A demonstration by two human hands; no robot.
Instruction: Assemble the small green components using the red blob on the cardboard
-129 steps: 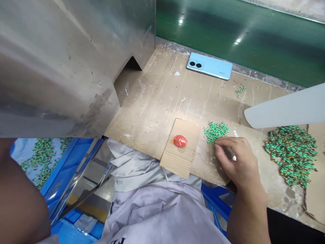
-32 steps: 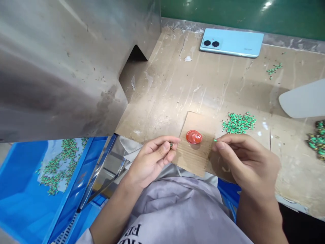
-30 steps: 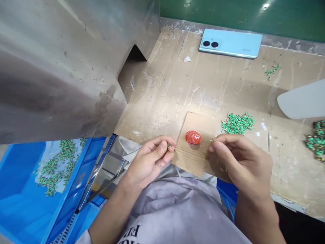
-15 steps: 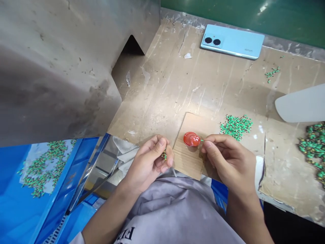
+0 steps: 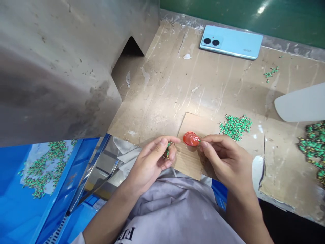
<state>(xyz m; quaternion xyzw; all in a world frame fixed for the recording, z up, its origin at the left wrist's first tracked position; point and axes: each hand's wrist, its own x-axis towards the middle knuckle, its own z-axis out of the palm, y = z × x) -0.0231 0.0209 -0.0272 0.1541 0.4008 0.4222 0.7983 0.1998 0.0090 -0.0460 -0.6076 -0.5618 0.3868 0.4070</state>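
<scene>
The right hand point(image 5: 227, 161) pinches a tiny green part point(image 5: 199, 141) between thumb and forefinger, its tip at the right rim of a small, glossy red dish point(image 5: 191, 139). This dish sits on a cardboard piece point(image 5: 188, 162) at the table's near edge. To its left, the left hand point(image 5: 152, 156) is half curled around several green-and-yellow parts point(image 5: 167, 151), forefinger extended. A loose green pile point(image 5: 236, 127) lies right of the cardboard; a light-blue phone point(image 5: 231, 42) lies at the far side.

The light-blue phone point(image 5: 231, 42) bears a small mark — apparently "vivo"; black letters point(image 5: 127, 234) stand on the pale grey shirt point(image 5: 182, 210) — partly hidden, the word unreadable.
</scene>
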